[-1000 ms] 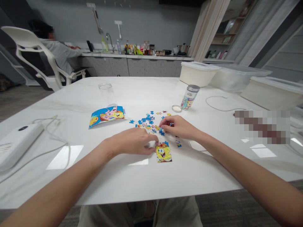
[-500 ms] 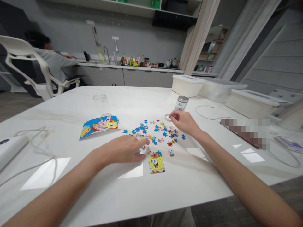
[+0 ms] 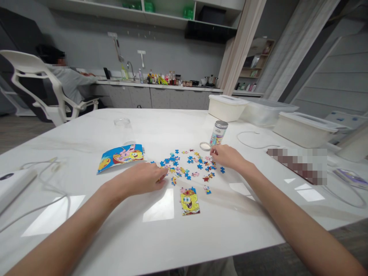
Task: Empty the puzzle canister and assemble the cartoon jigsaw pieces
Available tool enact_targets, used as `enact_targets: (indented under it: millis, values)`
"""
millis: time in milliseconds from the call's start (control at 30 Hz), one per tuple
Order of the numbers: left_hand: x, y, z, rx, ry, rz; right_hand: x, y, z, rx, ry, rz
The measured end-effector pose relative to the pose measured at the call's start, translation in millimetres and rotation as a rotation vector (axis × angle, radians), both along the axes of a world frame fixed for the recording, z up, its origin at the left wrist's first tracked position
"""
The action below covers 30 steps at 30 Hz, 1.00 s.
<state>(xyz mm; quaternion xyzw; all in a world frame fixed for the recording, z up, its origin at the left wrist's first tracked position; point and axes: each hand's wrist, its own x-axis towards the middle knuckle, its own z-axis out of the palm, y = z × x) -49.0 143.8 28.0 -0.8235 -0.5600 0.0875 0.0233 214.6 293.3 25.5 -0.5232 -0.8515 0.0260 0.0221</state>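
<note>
Loose jigsaw puzzle pieces (image 3: pixel 188 177) lie in a scattered pile mid-table, mostly blue, yellow and pink. Over the pile's left edge is my left hand (image 3: pixel 143 177), its fingers curled in towards the thumb; what they hold, if anything, is hidden. At the right edge, my right hand (image 3: pixel 228 156) has its fingertips drawn together just above some pieces, and I cannot make out anything in them. Nearer me lies a joined puzzle section (image 3: pixel 189 201) with a yellow cartoon face. A single piece (image 3: pixel 207 189) rests right of it. The curved picture sheet (image 3: pixel 122 157) is beyond my left hand.
Behind my right hand stand a printed can (image 3: pixel 218 133) and a round lid (image 3: pixel 205 146). A clear jar (image 3: pixel 123 131) is at the back left. White bins (image 3: pixel 227 107), a cable (image 3: pixel 247 143) and a blurred-out flat object (image 3: pixel 299 165) occupy the right. Someone sits far left.
My right hand has moved from the round lid down towards the pieces. My left hand has drawn back slightly to the left, and its outstretched fingers have curled in.
</note>
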Motion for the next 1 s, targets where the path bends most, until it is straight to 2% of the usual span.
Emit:
enact_targets:
  millis: [233,367,567,733,833,1000]
  values:
    - [-15.8,4.3,1.5,-0.002,-0.054,0.115,-2.5,3.4,-2.8,-0.155,0.068,0.114]
    - [-29.3,4.3,4.9,-0.020,-0.082,0.175,-5.3,4.3,-5.5,-0.151,0.144,0.139]
    - [-44.4,1.9,11.9,-0.116,-0.153,0.206,-6.8,2.7,-15.2,-0.058,0.219,0.391]
    - [-54.6,4.4,12.5,-0.164,-0.155,0.285,-7.5,-3.4,-22.7,-0.177,0.253,0.550]
    - [-56.4,6.8,10.3,-0.177,-0.172,0.299,-9.4,-5.3,-28.3,-0.205,0.241,0.569]
    - [-45.4,10.3,3.7,-0.127,-0.202,0.245,-13.1,-5.7,-36.2,-0.173,0.208,0.662]
